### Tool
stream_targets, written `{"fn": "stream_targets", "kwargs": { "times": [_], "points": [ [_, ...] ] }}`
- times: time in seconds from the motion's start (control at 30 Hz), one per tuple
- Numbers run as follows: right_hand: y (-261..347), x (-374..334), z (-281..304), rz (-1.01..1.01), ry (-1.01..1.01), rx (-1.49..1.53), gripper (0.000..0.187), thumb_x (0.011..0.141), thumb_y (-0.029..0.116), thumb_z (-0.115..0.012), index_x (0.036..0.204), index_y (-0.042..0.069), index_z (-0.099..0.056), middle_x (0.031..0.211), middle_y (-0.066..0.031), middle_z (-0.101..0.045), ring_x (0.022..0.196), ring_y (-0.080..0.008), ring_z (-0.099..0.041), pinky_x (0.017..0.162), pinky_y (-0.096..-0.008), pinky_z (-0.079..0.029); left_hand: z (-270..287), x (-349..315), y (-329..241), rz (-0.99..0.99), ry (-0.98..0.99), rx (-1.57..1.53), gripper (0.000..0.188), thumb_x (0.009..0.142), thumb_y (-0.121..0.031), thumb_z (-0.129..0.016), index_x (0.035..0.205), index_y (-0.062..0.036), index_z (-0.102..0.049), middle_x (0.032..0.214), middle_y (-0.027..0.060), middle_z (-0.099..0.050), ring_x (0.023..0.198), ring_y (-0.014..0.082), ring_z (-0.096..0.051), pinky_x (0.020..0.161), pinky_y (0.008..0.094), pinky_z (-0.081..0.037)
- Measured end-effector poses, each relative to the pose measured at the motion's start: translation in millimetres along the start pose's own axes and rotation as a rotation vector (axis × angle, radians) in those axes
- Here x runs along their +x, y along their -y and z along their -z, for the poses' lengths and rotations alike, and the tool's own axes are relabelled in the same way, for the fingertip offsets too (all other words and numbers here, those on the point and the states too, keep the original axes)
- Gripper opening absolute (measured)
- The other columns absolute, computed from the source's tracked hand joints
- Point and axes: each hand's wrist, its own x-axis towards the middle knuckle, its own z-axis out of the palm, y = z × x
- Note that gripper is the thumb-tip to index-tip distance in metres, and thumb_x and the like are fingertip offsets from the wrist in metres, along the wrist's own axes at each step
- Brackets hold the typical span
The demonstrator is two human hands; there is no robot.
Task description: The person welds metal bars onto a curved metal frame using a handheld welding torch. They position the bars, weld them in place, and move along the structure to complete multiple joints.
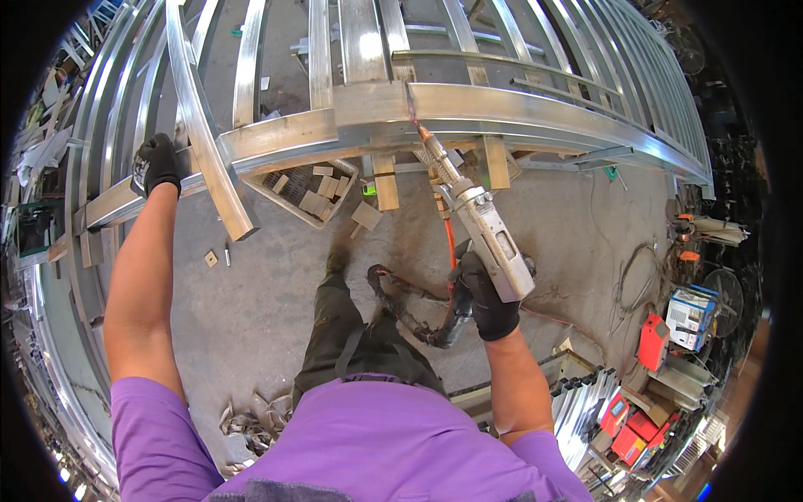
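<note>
From where I stand, the camera rides on the worker's head, the left of two, looking steeply down. Close beneath, the shirt [368, 443] fills six o'clock; beyond the floor [268, 318], the frame [519, 113] curves from ten to two, bent by the fisheye.

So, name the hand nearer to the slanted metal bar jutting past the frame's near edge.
Left. The left hand is at the frame, just left of the bar; the right hand is well to its right, holding the torch.
</note>
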Motion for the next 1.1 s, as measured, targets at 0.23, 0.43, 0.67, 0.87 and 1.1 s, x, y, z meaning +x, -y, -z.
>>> {"fn": "stream_targets", "kwargs": {
  "times": [0.23, 0.43, 0.67, 0.87, 1.1],
  "points": [
    [0, 1, -2, -0.047, 0.013, 0.036, 0.023, 0.108, 0.017, -0.07, 0.123, -0.001, -0.068, 0.088, -0.0047, -0.072, 0.073, -0.012, -0.069, 0.065, -0.027, -0.055, 4, -3, -1, 0.029, 0.005, 0.009, 0.052, 0.091, -0.047, -0.051, 0.102, -0.0099, -0.085, 0.106, 0.0225, -0.08, 0.099, 0.0425, -0.078, 0.085, 0.0516, -0.057],
    [-7, 1, -2, -0.024, 0.016, 0.094, 0.025, 0.109, 0.018, -0.07, 0.125, -0.001, -0.068, 0.099, -0.0048, -0.072, 0.077, -0.0117, -0.07, 0.066, -0.0269, -0.055, 3, -1, 2, 0.008, 0.004, 0.025, 0.053, 0.092, -0.047, -0.05, 0.103, -0.0093, -0.086, 0.106, 0.023, -0.08, 0.099, 0.0426, -0.079, 0.086, 0.0505, -0.058],
    [-17, 0, 2, 0.032, 0.029, 0.078, 0.026, 0.108, 0.017, -0.07, 0.126, -0.002, -0.067, 0.106, -0.0068, -0.071, 0.079, -0.0134, -0.071, 0.068, -0.0289, -0.057, 4, -5, -5, 0.005, 0.005, 0.013, 0.054, 0.091, -0.045, -0.049, 0.102, -0.0076, -0.086, 0.104, 0.0238, -0.08, 0.098, 0.0442, -0.078, 0.085, 0.0508, -0.058],
    [-6, 1, -3, -0.012, 0.037, 0.084, 0.026, 0.107, 0.014, -0.07, 0.127, -0.002, -0.066, 0.11, -0.0091, -0.071, 0.081, -0.0157, -0.072, 0.07, -0.0311, -0.059, 4, 0, 1, 0.004, 0.023, 0.014, 0.054, 0.091, -0.046, -0.048, 0.102, -0.0075, -0.086, 0.103, 0.0244, -0.079, 0.096, 0.0443, -0.078, 0.083, 0.0512, -0.058],
    [-9, 1, -2, -0.019, 0.037, 0.075, 0.025, 0.108, 0.015, -0.07, 0.125, -0.002, -0.066, 0.107, -0.0085, -0.071, 0.078, -0.0154, -0.071, 0.068, -0.0307, -0.058, -2, 6, 4, 0.006, 0.04, 0.02, 0.054, 0.092, -0.045, -0.048, 0.102, -0.0074, -0.085, 0.103, 0.0251, -0.079, 0.097, 0.0441, -0.078, 0.083, 0.0511, -0.058]
  ]
}}
